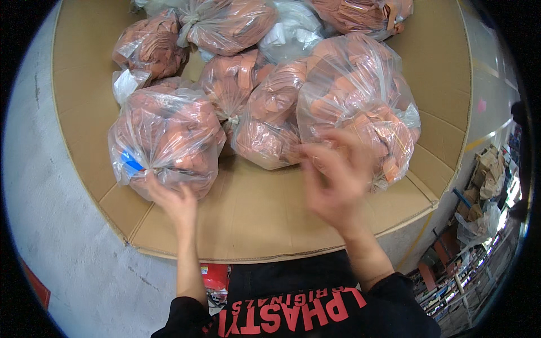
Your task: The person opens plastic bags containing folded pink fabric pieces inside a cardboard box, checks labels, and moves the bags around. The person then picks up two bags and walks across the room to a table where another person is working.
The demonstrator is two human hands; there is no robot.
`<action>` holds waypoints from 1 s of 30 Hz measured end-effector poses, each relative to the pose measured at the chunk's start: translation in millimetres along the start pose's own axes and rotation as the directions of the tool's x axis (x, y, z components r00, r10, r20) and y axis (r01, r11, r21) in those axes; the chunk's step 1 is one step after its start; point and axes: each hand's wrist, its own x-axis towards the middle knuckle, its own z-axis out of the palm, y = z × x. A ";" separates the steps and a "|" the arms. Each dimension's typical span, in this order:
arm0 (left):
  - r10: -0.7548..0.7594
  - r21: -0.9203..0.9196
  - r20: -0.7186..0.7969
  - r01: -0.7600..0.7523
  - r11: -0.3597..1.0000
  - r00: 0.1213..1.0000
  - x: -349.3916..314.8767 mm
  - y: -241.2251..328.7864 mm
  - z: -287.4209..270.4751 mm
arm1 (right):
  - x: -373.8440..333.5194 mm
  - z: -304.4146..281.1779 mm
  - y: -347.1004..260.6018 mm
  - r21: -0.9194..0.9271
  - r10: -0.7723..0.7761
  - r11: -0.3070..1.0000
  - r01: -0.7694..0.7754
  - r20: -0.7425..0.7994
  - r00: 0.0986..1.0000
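Several clear plastic bags stuffed with orange-pink pieces lie on a flattened cardboard sheet [265, 208]. My left hand [172, 197] rests against the near side of the left front bag [166, 135], fingers under its gathered neck, where a small blue item shows. My right hand [332, 180] is blurred in mid-air in front of the large right bag [355, 96], fingers spread and holding nothing that I can make out. A smaller bag [265, 127] lies between the two.
More filled bags [225, 25] and a whitish bag [293, 31] are piled at the back of the cardboard. Grey concrete floor [56, 236] lies to the left. Cardboard scraps and clutter [484, 186] sit at the right, shelving below.
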 end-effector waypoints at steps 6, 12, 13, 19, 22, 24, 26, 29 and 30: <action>0.138 -0.592 0.496 0.217 0.776 0.857 -14.1 138.6 50.1 | -53.9 -51.5 70.4 -0.296 0.337 0.891 -0.344 -0.078 0.938; 0.402 -0.566 0.787 0.807 0.171 0.468 -28.4 261.6 62.2 | -88.4 -50.5 139.3 -0.125 0.204 0.968 -0.215 -0.098 0.974; 0.396 -0.614 0.747 0.783 0.104 0.533 -35.3 280.9 60.9 | -90.2 -52.0 144.7 -0.119 0.202 0.970 -0.214 -0.104 0.974; 0.325 -0.640 0.767 0.622 0.450 0.554 -41.4 320.0 47.9 | -93.7 -68.2 177.7 0.243 0.283 0.942 -0.231 -0.207 0.937; 0.311 -0.695 0.716 0.593 0.406 0.626 -52.4 334.0 44.5 | -109.5 -79.1 208.3 0.557 0.461 0.783 -0.277 -0.221 0.860; 0.322 -0.723 0.691 0.618 0.308 0.647 -56.7 344.4 47.8 | -121.2 -89.2 240.3 0.705 0.538 0.660 -0.258 -0.205 0.818; 0.270 -0.729 0.684 0.624 0.280 0.678 -64.0 359.2 52.4 | -137.4 -97.0 269.0 0.877 0.650 0.416 -0.242 -0.101 0.753; 0.186 -0.699 0.709 0.643 0.314 0.680 -66.0 375.9 58.1 | -165.2 -112.5 302.7 0.964 0.733 0.115 -0.240 0.081 0.675; 0.161 -0.690 0.709 0.629 0.358 0.687 -64.9 379.7 57.3 | -174.7 -118.5 309.5 0.967 0.740 0.065 -0.245 0.118 0.662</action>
